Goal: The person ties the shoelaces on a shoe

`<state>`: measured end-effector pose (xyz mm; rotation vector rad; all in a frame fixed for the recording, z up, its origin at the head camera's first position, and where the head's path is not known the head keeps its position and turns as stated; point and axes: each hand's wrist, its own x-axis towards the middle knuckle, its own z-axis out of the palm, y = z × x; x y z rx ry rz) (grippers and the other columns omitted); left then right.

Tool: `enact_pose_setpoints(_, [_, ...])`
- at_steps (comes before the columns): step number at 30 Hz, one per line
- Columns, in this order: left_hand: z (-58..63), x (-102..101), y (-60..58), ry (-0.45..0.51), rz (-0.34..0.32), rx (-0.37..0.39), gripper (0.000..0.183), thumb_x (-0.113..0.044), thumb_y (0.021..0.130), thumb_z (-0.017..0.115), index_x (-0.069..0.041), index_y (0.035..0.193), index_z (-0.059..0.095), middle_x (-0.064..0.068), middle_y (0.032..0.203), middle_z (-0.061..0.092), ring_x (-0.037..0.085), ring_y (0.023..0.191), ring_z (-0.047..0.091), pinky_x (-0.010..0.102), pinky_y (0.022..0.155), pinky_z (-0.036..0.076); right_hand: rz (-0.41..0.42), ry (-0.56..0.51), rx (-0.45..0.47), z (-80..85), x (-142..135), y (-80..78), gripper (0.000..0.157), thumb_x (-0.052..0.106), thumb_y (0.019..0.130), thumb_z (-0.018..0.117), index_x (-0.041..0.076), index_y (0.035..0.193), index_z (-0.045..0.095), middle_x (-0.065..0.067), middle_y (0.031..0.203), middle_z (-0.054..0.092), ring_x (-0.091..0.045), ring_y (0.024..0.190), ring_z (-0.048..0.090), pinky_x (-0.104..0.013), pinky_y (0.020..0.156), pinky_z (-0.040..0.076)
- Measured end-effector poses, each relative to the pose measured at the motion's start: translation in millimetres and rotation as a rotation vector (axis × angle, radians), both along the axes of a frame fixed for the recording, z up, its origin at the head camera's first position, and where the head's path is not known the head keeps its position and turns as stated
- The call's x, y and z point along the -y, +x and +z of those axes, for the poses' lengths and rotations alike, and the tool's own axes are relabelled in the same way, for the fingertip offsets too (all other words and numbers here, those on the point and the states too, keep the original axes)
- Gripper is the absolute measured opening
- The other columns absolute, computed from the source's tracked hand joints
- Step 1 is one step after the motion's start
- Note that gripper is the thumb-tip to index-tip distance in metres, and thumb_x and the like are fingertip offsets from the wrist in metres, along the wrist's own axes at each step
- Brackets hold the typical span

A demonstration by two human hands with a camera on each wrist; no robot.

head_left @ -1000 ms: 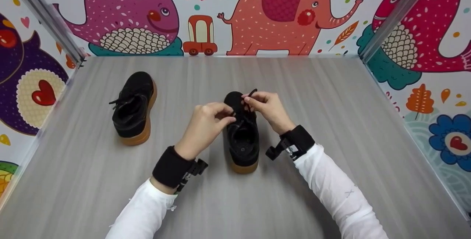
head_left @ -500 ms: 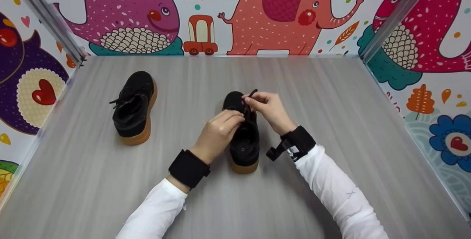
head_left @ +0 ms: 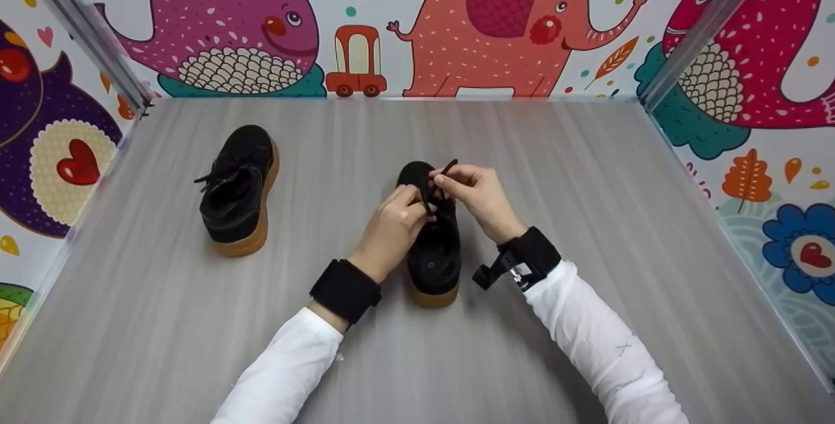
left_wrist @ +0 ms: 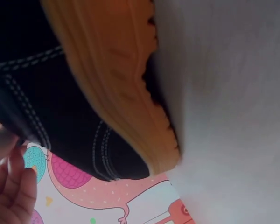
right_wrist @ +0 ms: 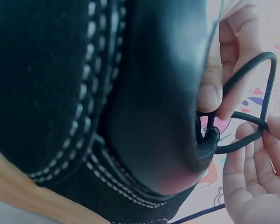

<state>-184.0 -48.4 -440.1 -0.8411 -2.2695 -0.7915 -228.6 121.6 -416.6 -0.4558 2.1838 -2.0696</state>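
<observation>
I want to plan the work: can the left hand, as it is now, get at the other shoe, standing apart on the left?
Probably yes: nothing visible stands between the left hand and the other shoe. But that hand seems to hold the lace, which it should likely release first.

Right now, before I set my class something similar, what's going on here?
Someone is working on the lace of the black shoe in the middle. The right hand pinches the lace and the left hand holds it too, with an open loop between them; it does not look tied yet. The other shoe stands untouched to the left on the same grey surface.
</observation>
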Motion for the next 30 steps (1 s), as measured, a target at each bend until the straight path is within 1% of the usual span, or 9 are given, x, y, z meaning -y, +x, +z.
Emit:
enact_pose_setpoints(4, [-2.7, -0.5, -1.3, 0.007, 0.004, 0.047, 0.009, -0.01, 0.083, 0.07, -0.002, 0.087, 0.072, 0.006, 0.089, 0.057, 0.02, 0.087, 0.057, 0.031, 0.081, 0.051, -0.007, 0.007, -0.005, 0.3, -0.7, 1.0, 0.019, 0.018, 0.088, 0.068, -0.001, 0.093, 0.071, -0.009, 0.098, 0.071, -0.016, 0.082, 0.062, -0.026, 0.073, 0.05])
enact_pose_setpoints(8, [-5.3, 4.2, -0.5, 0.05, -0.031, 0.104, 0.014, -0.012, 0.083, 0.07, -0.002, 0.092, 0.073, 0.005, 0.091, 0.058, 0.018, 0.087, 0.056, 0.026, 0.074, 0.051, 0.004, -0.019, -0.004, 0.1, -1.6, 1.9, 0.018, 0.014, 0.088, 0.067, -0.003, 0.094, 0.07, -0.019, 0.103, 0.068, -0.015, 0.083, 0.062, -0.026, 0.073, 0.05])
enact_pose_setpoints(11, [-7.5, 10.4, 0.2, 0.117, -0.067, 0.106, 0.012, -0.01, 0.08, 0.072, -0.004, 0.091, 0.073, 0.005, 0.09, 0.06, 0.016, 0.085, 0.058, 0.024, 0.074, 0.051, 0.021, -0.047, -0.006, -0.7, -2.0, 1.7, 0.019, 0.012, 0.088, 0.067, -0.006, 0.096, 0.069, -0.024, 0.105, 0.066, -0.015, 0.081, 0.062, -0.025, 0.072, 0.05])
enact_pose_setpoints(16, [-8.4, 17.0, -5.1, 0.194, -0.062, 0.085, 0.005, -0.005, 0.08, 0.072, -0.002, 0.083, 0.07, 0.007, 0.088, 0.064, 0.018, 0.085, 0.062, 0.023, 0.075, 0.053, 0.029, -0.054, -0.014, -1.4, -2.3, 0.8, 0.018, 0.011, 0.089, 0.066, -0.005, 0.097, 0.07, -0.014, 0.099, 0.07, -0.013, 0.078, 0.061, -0.024, 0.071, 0.05])
enact_pose_setpoints(20, [-7.6, 17.8, -18.0, 0.156, -0.035, 0.156, 0.006, -0.001, 0.083, 0.069, 0.0, 0.089, 0.07, 0.009, 0.097, 0.066, 0.021, 0.093, 0.061, 0.029, 0.082, 0.051, 0.024, -0.064, -0.006, -1.3, -2.7, 0.6, 0.017, 0.01, 0.089, 0.066, -0.004, 0.096, 0.07, -0.009, 0.095, 0.071, -0.014, 0.077, 0.062, -0.025, 0.071, 0.05])
enact_pose_setpoints(22, [-8.3, 18.0, -25.4, 0.126, -0.069, 0.215, 0.013, 0.001, 0.084, 0.067, 0.0, 0.096, 0.071, 0.01, 0.105, 0.066, 0.023, 0.101, 0.059, 0.032, 0.089, 0.049, 0.018, -0.061, 0.001, -1.0, -2.5, 0.8, 0.017, 0.011, 0.088, 0.066, -0.004, 0.096, 0.07, -0.007, 0.093, 0.071, -0.014, 0.078, 0.062, -0.025, 0.071, 0.05])
enact_pose_setpoints(26, [-12.6, 19.3, -37.8, 0.123, -0.222, 0.334, 0.024, 0.005, 0.086, 0.062, -0.003, 0.107, 0.071, 0.01, 0.121, 0.064, 0.024, 0.119, 0.053, 0.035, 0.102, 0.041, 0.005, -0.039, 0.013, 0.5, -1.4, 2.0, 0.019, 0.013, 0.088, 0.067, -0.003, 0.098, 0.07, -0.004, 0.087, 0.071, -0.015, 0.079, 0.063, -0.026, 0.073, 0.05])
enact_pose_setpoints(28, [-15.6, 20.0, -42.0, 0.153, -0.279, 0.372, 0.024, 0.005, 0.086, 0.061, -0.004, 0.106, 0.072, 0.009, 0.12, 0.065, 0.024, 0.121, 0.052, 0.033, 0.104, 0.04, 0.009, -0.036, 0.016, 0.3, -1.0, 2.2, 0.02, 0.012, 0.088, 0.067, -0.004, 0.099, 0.069, -0.004, 0.087, 0.071, -0.017, 0.08, 0.063, -0.027, 0.073, 0.05])
enact_pose_setpoints(30, [-17.9, 20.5, -44.2, 0.188, -0.298, 0.385, 0.022, 0.005, 0.085, 0.063, -0.004, 0.104, 0.073, 0.008, 0.115, 0.067, 0.024, 0.12, 0.053, 0.031, 0.103, 0.04, 0.015, -0.034, 0.013, 0.2, -0.4, 2.4, 0.021, 0.012, 0.089, 0.066, -0.006, 0.101, 0.069, -0.005, 0.088, 0.071, -0.018, 0.08, 0.063, -0.028, 0.074, 0.05])
